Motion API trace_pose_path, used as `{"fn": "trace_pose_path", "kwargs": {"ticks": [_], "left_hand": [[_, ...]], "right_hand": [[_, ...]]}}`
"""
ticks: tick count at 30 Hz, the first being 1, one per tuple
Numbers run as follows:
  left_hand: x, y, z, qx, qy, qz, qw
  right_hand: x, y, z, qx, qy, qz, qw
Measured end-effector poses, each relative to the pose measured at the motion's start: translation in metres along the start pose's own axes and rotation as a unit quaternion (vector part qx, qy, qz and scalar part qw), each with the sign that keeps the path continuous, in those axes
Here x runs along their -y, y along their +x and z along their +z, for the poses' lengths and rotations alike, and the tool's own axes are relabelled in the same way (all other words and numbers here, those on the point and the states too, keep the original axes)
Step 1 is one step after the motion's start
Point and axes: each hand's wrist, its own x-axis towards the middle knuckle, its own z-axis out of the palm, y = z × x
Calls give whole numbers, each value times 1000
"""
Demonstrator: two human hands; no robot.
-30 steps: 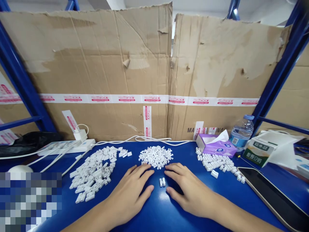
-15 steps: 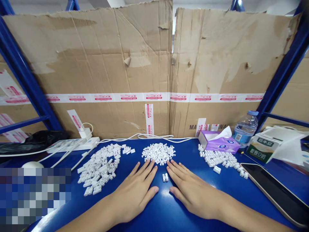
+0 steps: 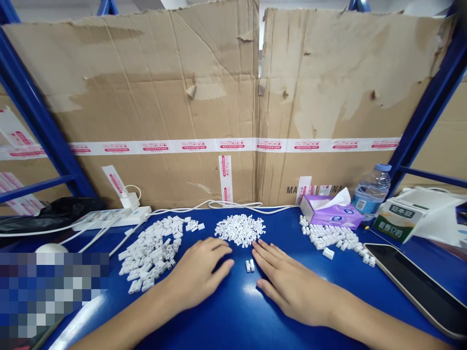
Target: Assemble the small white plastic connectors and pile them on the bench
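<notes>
On the blue table my right hand (image 3: 292,284) lies flat, fingers stretched out and holding nothing. Just left of its fingertips are two small white plastic connector housings (image 3: 250,265), side by side. My left hand (image 3: 200,270) is raised a little with its fingers bent, the thumb apart and no object in it. Beyond both hands sits a heap of tiny white plastic pieces (image 3: 241,229). A larger pile of white plastic housings (image 3: 151,253) spreads left of my left hand. Further right is a group of white connector pieces (image 3: 333,237), near the tissue pack.
A purple tissue pack (image 3: 330,214), a water bottle (image 3: 372,194) and a green-white carton (image 3: 397,221) stand at the back right. A phone (image 3: 416,287) lies at right. White cables run from a power strip (image 3: 113,217). Cardboard (image 3: 164,107) walls the back.
My left hand has lifted from lying flat, moved slightly left, and its fingers have bent. My right hand stays in place. The piles look the same.
</notes>
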Motion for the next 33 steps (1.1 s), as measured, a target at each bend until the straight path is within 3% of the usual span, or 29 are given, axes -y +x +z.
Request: {"fn": "trace_pose_path", "kwargs": {"ticks": [2,5,15,20,33], "left_hand": [[12,5,1,-54,-29,-21,998],[28,11,3,-81,-52,-35,995],[33,16,-4,-43,-63,-49,996],[36,16,-6,-24,-63,-38,997],[42,16,-9,-32,-57,-38,997]], "right_hand": [[1,-1,-1,-3,0,-1,1000],[0,-1,-1,-9,3,-3,1000],[-5,0,5,-51,11,-17,998],[-3,0,2,-43,-13,-14,999],[-1,-1,1,-56,0,-15,998]]}}
